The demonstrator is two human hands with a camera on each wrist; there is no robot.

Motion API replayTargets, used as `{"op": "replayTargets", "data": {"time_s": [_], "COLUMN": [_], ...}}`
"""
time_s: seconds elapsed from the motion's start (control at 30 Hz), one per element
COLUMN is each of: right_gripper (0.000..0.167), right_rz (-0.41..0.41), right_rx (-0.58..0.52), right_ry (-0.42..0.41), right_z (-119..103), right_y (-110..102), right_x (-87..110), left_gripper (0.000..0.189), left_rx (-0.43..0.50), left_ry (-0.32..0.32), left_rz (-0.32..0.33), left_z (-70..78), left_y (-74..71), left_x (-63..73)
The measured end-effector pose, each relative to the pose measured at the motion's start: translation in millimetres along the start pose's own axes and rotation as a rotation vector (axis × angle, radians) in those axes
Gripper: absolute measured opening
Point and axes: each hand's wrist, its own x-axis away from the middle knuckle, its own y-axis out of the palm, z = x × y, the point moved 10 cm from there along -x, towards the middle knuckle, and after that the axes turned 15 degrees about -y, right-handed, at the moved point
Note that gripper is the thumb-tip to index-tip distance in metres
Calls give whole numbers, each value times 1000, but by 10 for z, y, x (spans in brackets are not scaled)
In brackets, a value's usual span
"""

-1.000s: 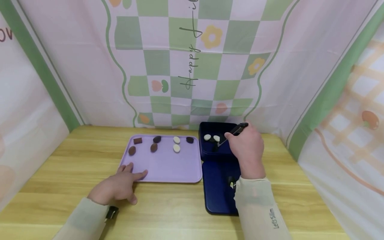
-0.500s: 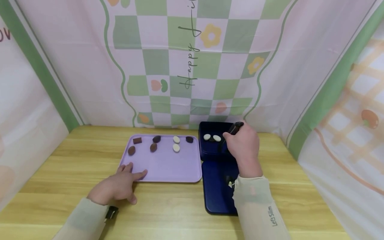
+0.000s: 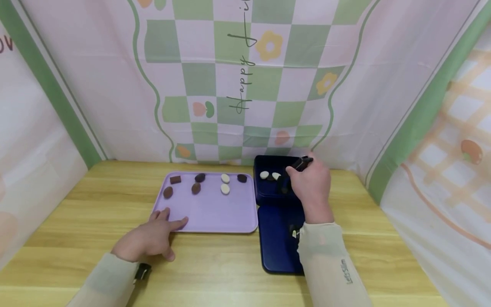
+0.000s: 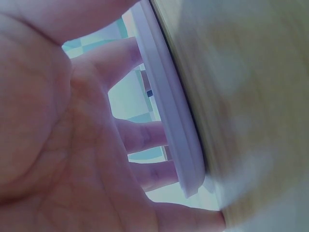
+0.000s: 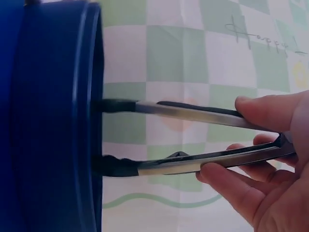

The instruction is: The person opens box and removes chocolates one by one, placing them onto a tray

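My right hand [image 3: 312,187] grips a pair of tongs [image 5: 193,116] with steel arms and black tips. In the right wrist view, thumb and fingers lie on either arm, and the arms stand apart. The tips reach down past the rim of a dark blue box [image 3: 268,199], which hides their ends. Inside that box lie two white oval pieces [image 3: 264,175] and some dark ones. My left hand [image 3: 147,239] rests with spread fingers on the near left edge of a lilac tray [image 3: 218,217]; its thumb is off the tray.
On the tray sit a brown rectangular piece [image 3: 175,180], brown ovals [image 3: 168,192], dark ovals [image 3: 200,177] and two white ovals [image 3: 225,189], like chocolates. A dark blue lid [image 3: 278,256] lies in front of the box. A patterned cloth [image 3: 249,76] hangs behind the wooden table [image 3: 215,273].
My right hand has shifted slightly left with the tongs, whose tips have moved from beside the white oval toward the front of the box. The left hand stays put on the tray.
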Motion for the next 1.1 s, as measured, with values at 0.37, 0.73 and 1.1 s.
{"op": "replayTargets", "data": {"time_s": [0.37, 0.73, 1.1], "right_gripper": [47, 43, 31], "right_rz": [-47, -24, 302], "right_rx": [20, -29, -295], "right_ry": [7, 51, -33], "right_z": [1, 30, -66], "right_y": [-36, -50, -290], "right_x": [-11, 18, 74], "left_gripper": [98, 97, 97], "left_rx": [-12, -6, 1], "left_ry": [4, 6, -2], "left_rz": [5, 5, 4], "left_z": [7, 13, -6], "left_y": [-12, -10, 3], "left_x": [6, 12, -3]}}
